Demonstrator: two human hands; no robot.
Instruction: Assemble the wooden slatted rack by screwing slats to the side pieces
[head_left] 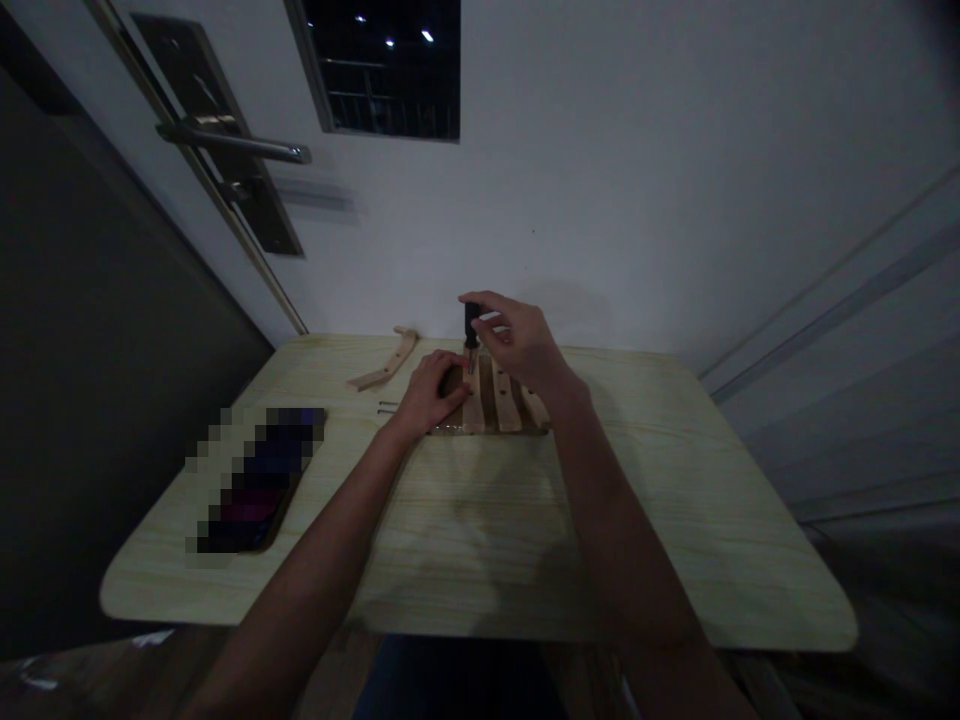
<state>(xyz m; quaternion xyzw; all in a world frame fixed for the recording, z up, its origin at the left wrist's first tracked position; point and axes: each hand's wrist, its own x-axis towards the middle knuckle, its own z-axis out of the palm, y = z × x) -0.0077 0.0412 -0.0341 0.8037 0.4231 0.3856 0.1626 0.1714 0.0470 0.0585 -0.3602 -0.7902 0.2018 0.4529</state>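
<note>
Upright in my right hand (517,335) is a screwdriver with a black handle (472,322), one finger over its top end and the thumb at its side. Its metal shaft points down onto the leftmost of several pale curved wooden pieces (473,412), which lie side by side across a brown base (489,400). My left hand (433,392) grips that leftmost piece at its left side, fingers behind and thumb in front. Small dark spots, holes or screw heads, show on the pieces. My right wrist partly hides the rightmost piece.
A loose curved wooden piece (386,368) lies at the table's back left. Two thin screws or pins (387,407) are left of my left hand. A phone-like device (281,495), partly pixelated, rests on the pale wooden table (637,560). Behind stands a white door with a handle (247,146).
</note>
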